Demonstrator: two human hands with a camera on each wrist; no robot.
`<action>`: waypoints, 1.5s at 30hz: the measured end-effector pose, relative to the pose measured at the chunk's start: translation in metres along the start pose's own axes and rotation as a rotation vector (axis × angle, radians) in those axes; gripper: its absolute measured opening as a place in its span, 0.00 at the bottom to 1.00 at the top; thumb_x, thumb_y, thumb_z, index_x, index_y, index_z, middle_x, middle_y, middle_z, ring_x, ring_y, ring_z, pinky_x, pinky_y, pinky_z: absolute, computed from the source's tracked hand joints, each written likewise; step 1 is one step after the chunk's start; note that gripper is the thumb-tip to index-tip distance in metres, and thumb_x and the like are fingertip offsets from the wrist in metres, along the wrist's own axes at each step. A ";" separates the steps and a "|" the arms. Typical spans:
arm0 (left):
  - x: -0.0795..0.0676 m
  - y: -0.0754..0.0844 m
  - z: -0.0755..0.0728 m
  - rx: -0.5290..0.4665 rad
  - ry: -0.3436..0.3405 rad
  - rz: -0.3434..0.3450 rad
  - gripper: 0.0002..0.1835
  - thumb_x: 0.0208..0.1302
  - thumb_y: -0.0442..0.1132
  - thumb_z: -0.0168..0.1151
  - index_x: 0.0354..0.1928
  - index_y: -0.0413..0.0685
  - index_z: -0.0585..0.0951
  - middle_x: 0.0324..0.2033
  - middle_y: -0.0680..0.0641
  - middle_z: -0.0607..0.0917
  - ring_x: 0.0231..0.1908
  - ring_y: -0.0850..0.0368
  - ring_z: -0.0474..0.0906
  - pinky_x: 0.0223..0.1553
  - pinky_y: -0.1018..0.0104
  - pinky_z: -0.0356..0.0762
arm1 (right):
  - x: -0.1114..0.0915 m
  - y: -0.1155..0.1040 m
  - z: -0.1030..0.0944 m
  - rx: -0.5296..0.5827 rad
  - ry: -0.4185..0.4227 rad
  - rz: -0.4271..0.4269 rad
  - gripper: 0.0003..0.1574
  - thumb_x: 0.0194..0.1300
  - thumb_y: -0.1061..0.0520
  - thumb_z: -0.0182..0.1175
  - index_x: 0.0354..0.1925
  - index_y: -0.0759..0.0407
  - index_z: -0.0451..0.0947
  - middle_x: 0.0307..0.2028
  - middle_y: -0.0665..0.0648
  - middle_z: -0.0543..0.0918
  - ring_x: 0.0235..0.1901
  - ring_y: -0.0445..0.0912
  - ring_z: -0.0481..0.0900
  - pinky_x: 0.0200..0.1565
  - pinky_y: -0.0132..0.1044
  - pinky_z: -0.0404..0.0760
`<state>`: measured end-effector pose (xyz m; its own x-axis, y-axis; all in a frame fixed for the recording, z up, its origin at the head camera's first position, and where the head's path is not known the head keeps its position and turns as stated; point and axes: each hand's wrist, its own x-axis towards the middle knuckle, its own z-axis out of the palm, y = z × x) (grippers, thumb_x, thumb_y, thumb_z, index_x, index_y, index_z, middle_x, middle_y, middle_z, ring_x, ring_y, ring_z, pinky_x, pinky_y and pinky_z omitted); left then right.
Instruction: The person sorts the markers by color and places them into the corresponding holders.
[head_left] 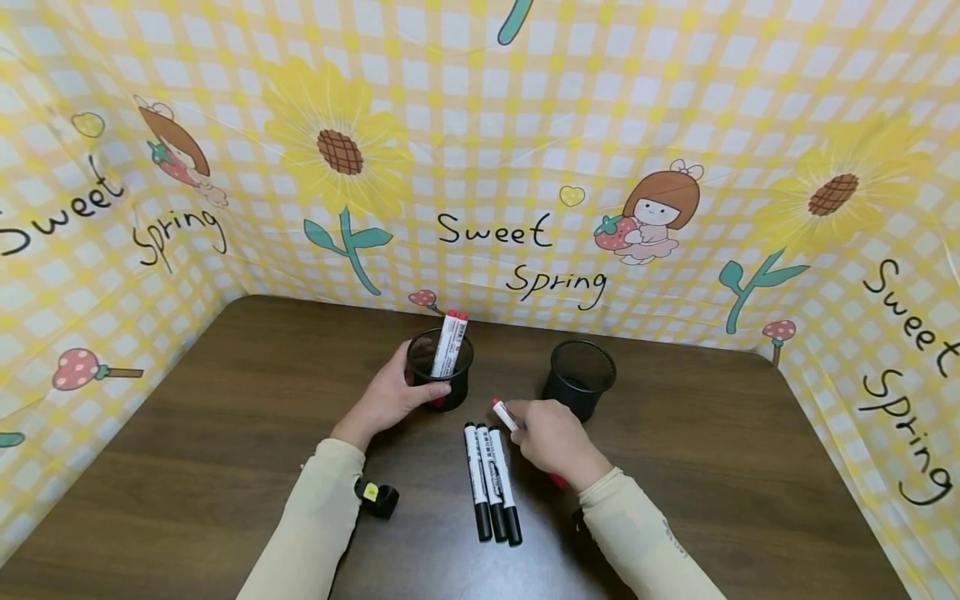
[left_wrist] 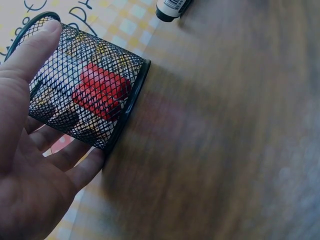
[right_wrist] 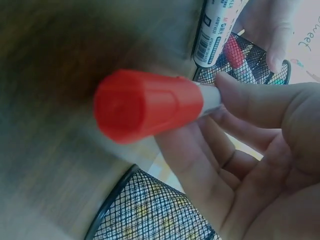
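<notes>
The left cup (head_left: 459, 395) is gripped by the left hand (head_left: 390, 392), its thumb and fingers spread partly open and curled round the mesh. Two red markers (head_left: 448, 346) are held in it, leaning. Another marker (head_left: 506, 416), red-capped, is pinched between the thumb and fingers of the right hand (head_left: 553, 440), just beside the right cup (head_left: 577, 398). Three black markers (head_left: 491, 483) are laid side by side on the table (head_left: 705, 467), between the forearms.

A red-capped white marker (right_wrist: 155, 106) tilts near an upright black mesh cup (left_wrist: 92, 55) holding two similar markers (head_left: 450, 343).
</notes>
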<state>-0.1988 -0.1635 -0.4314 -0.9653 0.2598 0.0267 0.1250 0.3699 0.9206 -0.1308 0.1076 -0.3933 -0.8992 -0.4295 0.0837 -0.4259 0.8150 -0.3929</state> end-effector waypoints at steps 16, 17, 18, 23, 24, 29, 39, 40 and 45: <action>0.000 0.002 0.000 -0.012 0.000 0.017 0.47 0.58 0.50 0.77 0.73 0.46 0.60 0.67 0.40 0.72 0.65 0.44 0.69 0.65 0.46 0.64 | 0.012 -0.006 -0.006 0.230 0.121 0.078 0.29 0.68 0.61 0.67 0.66 0.58 0.77 0.47 0.56 0.86 0.32 0.43 0.78 0.34 0.38 0.79; 0.000 0.002 0.000 -0.012 0.001 0.020 0.47 0.58 0.50 0.77 0.73 0.45 0.61 0.67 0.40 0.72 0.65 0.44 0.69 0.65 0.46 0.64 | 0.013 -0.007 -0.006 0.250 0.130 0.081 0.29 0.68 0.60 0.67 0.66 0.57 0.76 0.47 0.56 0.85 0.32 0.43 0.78 0.34 0.38 0.79; 0.000 0.002 0.000 -0.010 0.002 0.021 0.47 0.58 0.50 0.77 0.73 0.46 0.61 0.67 0.40 0.72 0.65 0.44 0.69 0.65 0.46 0.64 | 0.013 -0.008 -0.007 0.266 0.139 0.081 0.30 0.68 0.60 0.67 0.67 0.57 0.76 0.47 0.55 0.85 0.33 0.42 0.78 0.34 0.38 0.78; 0.000 0.001 0.000 -0.004 0.002 0.028 0.47 0.59 0.50 0.77 0.73 0.46 0.61 0.67 0.39 0.72 0.65 0.44 0.69 0.65 0.45 0.64 | 0.016 -0.012 -0.009 0.312 0.194 0.042 0.30 0.67 0.61 0.67 0.67 0.54 0.76 0.41 0.52 0.86 0.32 0.40 0.78 0.32 0.38 0.78; -0.001 0.001 0.000 -0.004 0.002 0.029 0.47 0.59 0.50 0.76 0.73 0.46 0.61 0.67 0.39 0.71 0.65 0.43 0.69 0.65 0.44 0.64 | 0.017 -0.013 -0.009 0.317 0.204 0.032 0.30 0.67 0.61 0.67 0.67 0.55 0.76 0.39 0.52 0.85 0.31 0.40 0.78 0.32 0.38 0.78; -0.001 0.001 0.000 -0.012 0.003 0.029 0.47 0.59 0.49 0.77 0.73 0.45 0.60 0.67 0.39 0.71 0.65 0.43 0.68 0.66 0.44 0.63 | 0.021 -0.018 -0.012 0.339 0.245 -0.001 0.30 0.68 0.61 0.67 0.66 0.55 0.76 0.36 0.50 0.83 0.30 0.42 0.76 0.32 0.38 0.77; -0.001 0.003 0.000 -0.001 0.007 0.011 0.47 0.58 0.49 0.77 0.73 0.46 0.60 0.65 0.39 0.73 0.64 0.44 0.70 0.64 0.45 0.65 | 0.029 -0.027 -0.017 0.420 0.323 -0.028 0.30 0.70 0.61 0.65 0.68 0.59 0.73 0.37 0.52 0.84 0.31 0.40 0.79 0.32 0.36 0.79; -0.001 0.004 0.000 0.005 0.008 0.009 0.47 0.58 0.49 0.77 0.73 0.46 0.60 0.65 0.39 0.73 0.63 0.44 0.70 0.64 0.45 0.65 | 0.031 -0.028 -0.018 0.429 0.335 -0.034 0.31 0.70 0.61 0.65 0.69 0.59 0.73 0.37 0.53 0.85 0.31 0.40 0.80 0.32 0.36 0.80; -0.002 0.005 0.000 0.012 0.009 0.005 0.47 0.59 0.48 0.76 0.73 0.46 0.60 0.65 0.40 0.73 0.63 0.44 0.70 0.64 0.46 0.65 | 0.036 -0.033 -0.018 0.468 0.402 -0.068 0.30 0.68 0.63 0.66 0.67 0.61 0.74 0.33 0.53 0.84 0.29 0.42 0.80 0.30 0.35 0.80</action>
<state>-0.1967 -0.1619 -0.4268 -0.9665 0.2541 0.0349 0.1327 0.3791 0.9158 -0.1514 0.0723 -0.3604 -0.8779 -0.2200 0.4253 -0.4762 0.4950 -0.7268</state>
